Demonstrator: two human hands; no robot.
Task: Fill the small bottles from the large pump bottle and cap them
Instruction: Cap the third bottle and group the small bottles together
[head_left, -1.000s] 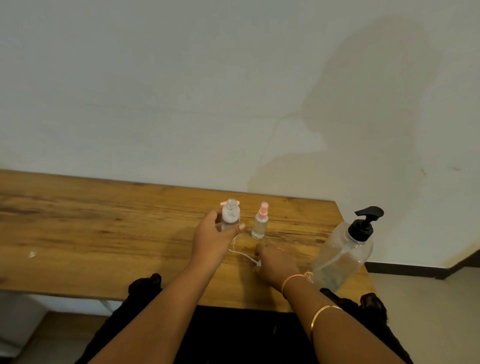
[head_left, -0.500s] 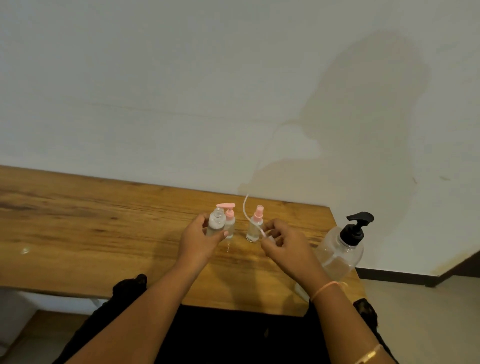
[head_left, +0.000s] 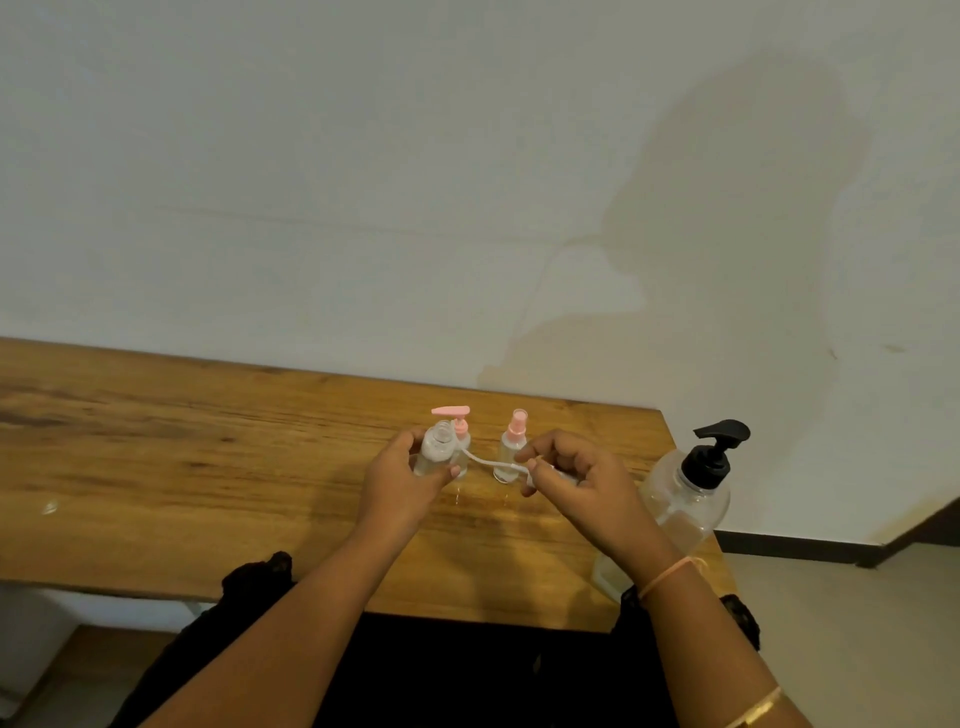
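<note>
- The left hand (head_left: 408, 486) curls its fingers and thumb round an uncapped small bottle (head_left: 435, 453), clear and tilted slightly, held just above the wooden surface (head_left: 208, 467).
- The right hand (head_left: 579, 486) pinches one end of a thin white dip tube (head_left: 493, 462). The tube's free end reaches toward the uncapped bottle's side. What the tube is joined to is hidden by the fingers.
- Just behind the held bottle stands a pink pump-top bottle (head_left: 460, 434), and a pink spray-top bottle (head_left: 513, 449) stands between the two hands.
- The large pump bottle (head_left: 685, 499), with its black pump head, stands at the surface's right end, close to the right edge and right of the right wrist.
- The surface's far edge meets the wall (head_left: 363, 208), and a long stretch of wood runs left of the hands.
</note>
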